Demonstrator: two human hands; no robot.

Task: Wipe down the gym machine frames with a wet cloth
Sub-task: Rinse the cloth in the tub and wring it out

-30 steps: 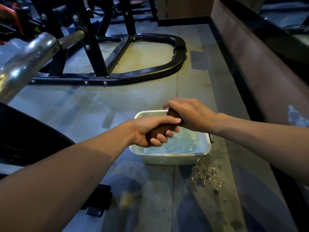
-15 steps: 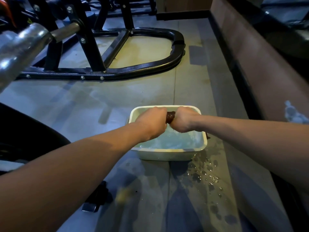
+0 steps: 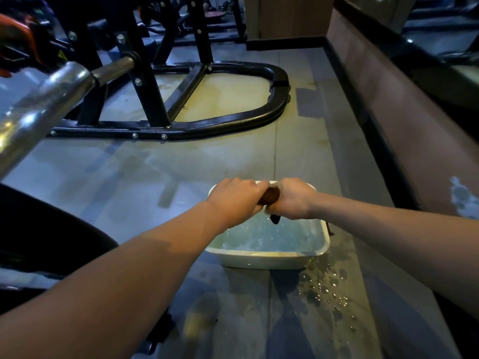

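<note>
Cloth (image 3: 270,195) twisted between left hand (image 3: 237,196) and right hand (image 3: 293,199) above tub (image 3: 261,259)

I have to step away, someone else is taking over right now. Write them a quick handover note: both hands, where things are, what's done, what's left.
Left hand and right hand: both closed on the twisted dark brown cloth, wringing it over the basin.
White rectangular plastic basin of bluish water sits on the grey floor; splashed drops lie at its near right.
Black tubular machine frame stands beyond the basin, chrome bar at the left.
Done: cloth wetted.
Left: finish wringing, then wipe the frames; no wiping shows yet.
</note>
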